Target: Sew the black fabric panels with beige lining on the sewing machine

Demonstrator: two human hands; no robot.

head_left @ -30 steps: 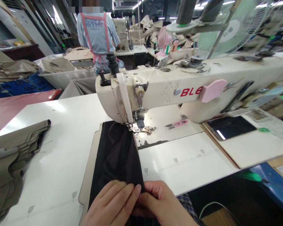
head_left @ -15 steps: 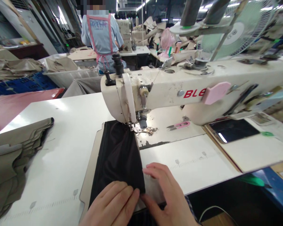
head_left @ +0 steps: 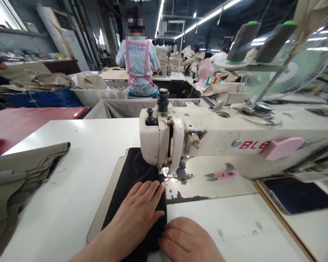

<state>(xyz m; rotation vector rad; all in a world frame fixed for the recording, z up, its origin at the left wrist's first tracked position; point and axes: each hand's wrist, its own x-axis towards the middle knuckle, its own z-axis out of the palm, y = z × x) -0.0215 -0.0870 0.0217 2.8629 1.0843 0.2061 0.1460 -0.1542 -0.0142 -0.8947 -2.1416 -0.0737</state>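
Note:
A black fabric piece lies over a beige panel on the sewing machine's bed, its far end at the presser foot. My left hand rests flat on the fabric, fingers stretched toward the needle area and fingertips close to the right edge. Nearer to me, my right hand is closed at that same edge, with the fabric between its fingers and thumb; the thumb is mostly hidden. Above the cloth stands the white sewing machine head.
Pink thread snips lie on the machine bed. A phone sits at the right. Stacked beige pieces lie at the left. Thread cones and a fan stand behind. A person in an apron sits farther back.
My left hand has moved forward along the fabric toward the presser foot and flattened out. The right hand has closed on the fabric's edge. The head view has tilted up.

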